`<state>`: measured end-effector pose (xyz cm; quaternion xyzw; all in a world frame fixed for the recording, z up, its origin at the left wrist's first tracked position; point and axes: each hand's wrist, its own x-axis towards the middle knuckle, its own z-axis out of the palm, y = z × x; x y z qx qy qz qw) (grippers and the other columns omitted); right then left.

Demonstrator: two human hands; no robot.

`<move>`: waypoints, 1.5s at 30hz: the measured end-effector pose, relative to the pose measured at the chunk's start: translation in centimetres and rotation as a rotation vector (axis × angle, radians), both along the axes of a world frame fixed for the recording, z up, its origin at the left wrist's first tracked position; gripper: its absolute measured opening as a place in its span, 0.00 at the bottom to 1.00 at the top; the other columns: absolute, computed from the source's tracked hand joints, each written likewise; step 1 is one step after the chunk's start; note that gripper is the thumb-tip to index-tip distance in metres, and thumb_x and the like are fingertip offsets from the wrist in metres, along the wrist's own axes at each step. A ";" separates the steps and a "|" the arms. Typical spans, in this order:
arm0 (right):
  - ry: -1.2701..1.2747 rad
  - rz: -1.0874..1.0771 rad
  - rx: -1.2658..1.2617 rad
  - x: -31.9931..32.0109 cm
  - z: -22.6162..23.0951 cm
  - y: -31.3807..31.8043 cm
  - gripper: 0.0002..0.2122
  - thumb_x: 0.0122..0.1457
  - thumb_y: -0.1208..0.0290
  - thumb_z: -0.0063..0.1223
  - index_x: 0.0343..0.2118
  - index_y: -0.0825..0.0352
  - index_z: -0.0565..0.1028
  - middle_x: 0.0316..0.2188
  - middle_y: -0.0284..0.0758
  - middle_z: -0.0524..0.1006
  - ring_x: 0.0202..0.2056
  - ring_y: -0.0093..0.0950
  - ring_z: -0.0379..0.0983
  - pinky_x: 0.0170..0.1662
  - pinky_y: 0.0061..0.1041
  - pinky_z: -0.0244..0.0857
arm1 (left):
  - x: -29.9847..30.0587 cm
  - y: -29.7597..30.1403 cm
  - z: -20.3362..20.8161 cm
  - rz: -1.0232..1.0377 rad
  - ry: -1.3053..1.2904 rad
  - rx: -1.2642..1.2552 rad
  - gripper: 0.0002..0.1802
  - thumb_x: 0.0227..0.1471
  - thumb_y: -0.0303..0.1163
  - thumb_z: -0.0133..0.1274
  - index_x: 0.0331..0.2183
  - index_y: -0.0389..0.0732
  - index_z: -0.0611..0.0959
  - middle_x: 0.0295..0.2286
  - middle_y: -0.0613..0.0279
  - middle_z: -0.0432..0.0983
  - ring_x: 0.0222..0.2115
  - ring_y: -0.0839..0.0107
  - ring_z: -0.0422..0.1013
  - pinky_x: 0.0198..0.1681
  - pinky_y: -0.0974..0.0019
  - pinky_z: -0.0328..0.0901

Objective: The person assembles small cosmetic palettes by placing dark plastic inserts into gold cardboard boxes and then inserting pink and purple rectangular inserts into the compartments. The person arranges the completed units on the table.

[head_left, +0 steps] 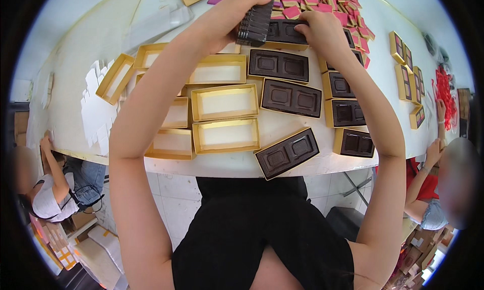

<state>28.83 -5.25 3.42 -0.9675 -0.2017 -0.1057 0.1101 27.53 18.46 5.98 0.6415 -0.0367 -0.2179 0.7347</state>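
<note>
My left hand point(229, 12) is closed around a stack of dark plastic trays point(256, 24), held above the far part of the table. To its right, my right hand point(325, 34) has its fingers bent and pressed at the right end of a dark two-compartment tray point(287, 32), which sits in a gold box. Nearer me is a column of gold boxes with dark trays in them, such as this box point(291, 97) and a tilted one point(287, 153) at the table edge. Left of these stand open gold boxes point(226, 136) with pale bottoms and no trays.
Pink, purple and gold small boxes point(348, 8) are heaped at the far side. More tray-filled boxes point(348, 112) line up under my right forearm. White card pieces point(98, 108) lie left. Red ribbons point(444, 91) and a person's hand point(434, 150) are at right; another person's arm point(55, 161) is at left.
</note>
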 end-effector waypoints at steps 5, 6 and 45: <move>0.194 -0.096 0.059 1.1 -0.2 0.5 0.12 0.57 0.64 0.60 0.35 0.70 0.80 0.25 0.41 0.80 0.29 0.41 0.78 0.33 0.36 0.71 | -0.2 -0.9 -0.6 0.001 -0.012 0.001 0.20 0.56 0.48 0.55 0.44 0.43 0.78 0.37 0.69 0.78 0.36 0.80 0.74 0.41 0.69 0.69; 0.088 -0.070 0.035 1.1 -0.7 0.4 0.12 0.57 0.64 0.60 0.34 0.70 0.79 0.24 0.41 0.80 0.29 0.41 0.78 0.32 0.37 0.71 | 0.1 -0.7 -0.9 0.005 -0.023 -0.003 0.20 0.56 0.48 0.55 0.44 0.43 0.78 0.37 0.69 0.77 0.37 0.79 0.74 0.42 0.69 0.69; -0.119 0.291 -0.024 -1.4 1.6 12.4 0.26 0.40 0.72 0.69 0.47 0.65 0.77 0.40 0.37 0.75 0.49 0.39 0.69 0.50 0.35 0.69 | -0.1 14.1 -1.5 0.459 -0.148 -0.391 0.17 0.58 0.46 0.51 0.39 0.41 0.81 0.32 0.64 0.80 0.30 0.72 0.76 0.36 0.67 0.71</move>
